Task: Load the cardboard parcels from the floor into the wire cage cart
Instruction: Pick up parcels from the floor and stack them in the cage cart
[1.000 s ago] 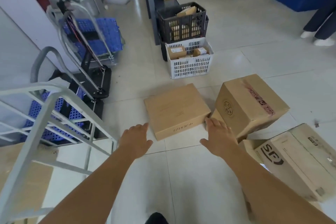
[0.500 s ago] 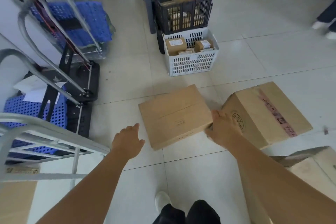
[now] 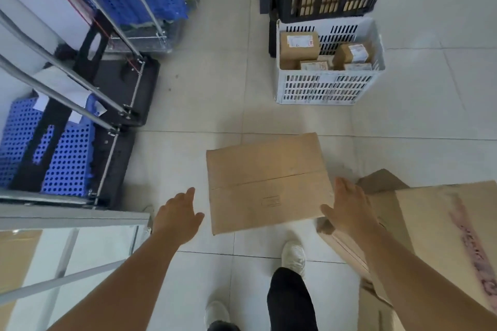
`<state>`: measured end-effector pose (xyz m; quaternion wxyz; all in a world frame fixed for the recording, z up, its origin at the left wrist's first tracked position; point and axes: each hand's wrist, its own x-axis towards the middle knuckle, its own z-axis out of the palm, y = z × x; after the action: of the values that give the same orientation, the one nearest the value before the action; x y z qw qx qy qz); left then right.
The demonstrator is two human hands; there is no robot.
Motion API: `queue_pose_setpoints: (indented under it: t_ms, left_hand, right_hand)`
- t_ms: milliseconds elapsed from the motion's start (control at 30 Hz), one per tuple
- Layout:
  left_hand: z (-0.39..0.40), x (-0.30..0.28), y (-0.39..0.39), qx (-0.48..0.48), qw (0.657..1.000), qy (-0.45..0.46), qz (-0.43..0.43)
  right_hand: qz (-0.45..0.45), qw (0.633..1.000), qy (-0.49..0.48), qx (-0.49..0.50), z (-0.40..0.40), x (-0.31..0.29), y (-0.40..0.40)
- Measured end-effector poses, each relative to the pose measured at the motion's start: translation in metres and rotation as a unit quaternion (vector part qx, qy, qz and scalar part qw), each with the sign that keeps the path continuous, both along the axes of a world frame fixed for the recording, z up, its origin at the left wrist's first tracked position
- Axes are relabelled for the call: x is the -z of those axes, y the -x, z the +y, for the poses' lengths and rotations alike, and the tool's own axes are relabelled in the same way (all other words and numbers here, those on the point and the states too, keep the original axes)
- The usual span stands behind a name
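Fingers (image 3: pixel 341 187) now flank the flat parcel (image 3: pixel 266 180), left hand (image 3: pixel 176 213) nearer.

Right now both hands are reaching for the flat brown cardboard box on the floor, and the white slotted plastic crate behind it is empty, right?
Not quite: the head view shows the white slotted plastic crate holding several small cardboard parcels. Both the left hand and right hand do reach for the flat brown cardboard box.

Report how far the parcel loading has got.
Done: cardboard shows inside the wire cage cart, apparently loaded. In hand: nothing yet; the left hand and right hand, both open, reach for the flat cardboard box on the floor. Left: that box and the taped box beside it.
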<state>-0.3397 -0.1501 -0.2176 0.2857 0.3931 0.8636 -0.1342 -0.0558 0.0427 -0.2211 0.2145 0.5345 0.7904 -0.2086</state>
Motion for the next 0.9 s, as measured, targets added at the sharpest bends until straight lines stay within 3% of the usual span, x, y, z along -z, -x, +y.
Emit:
queue_pose_setpoints:
  t_ms: [167, 333, 600, 900]
  left_hand:
    - [0.044, 0.064, 0.000, -0.058, 0.998, 0.013, -0.008]
    - [0.065, 0.152, 0.011, -0.174, 0.981, -0.005, -0.080]
    - [0.083, 0.293, 0.036, -0.249, 0.965, -0.011, -0.083]
    - [0.077, 0.383, 0.056, -0.365, 0.923, -0.059, -0.108]
  right_hand:
    - [0.001, 1.000, 0.022, 0.013, 0.058, 0.071, 0.004]
    - [0.008, 0.995, 0.068, 0.070, 0.094, 0.156, 0.011]
    - [-0.008, 0.992, 0.085, 0.095, 0.128, 0.299, 0.019]
    - [0.023, 0.980, 0.058, 0.186, 0.149, 0.381, 0.021]
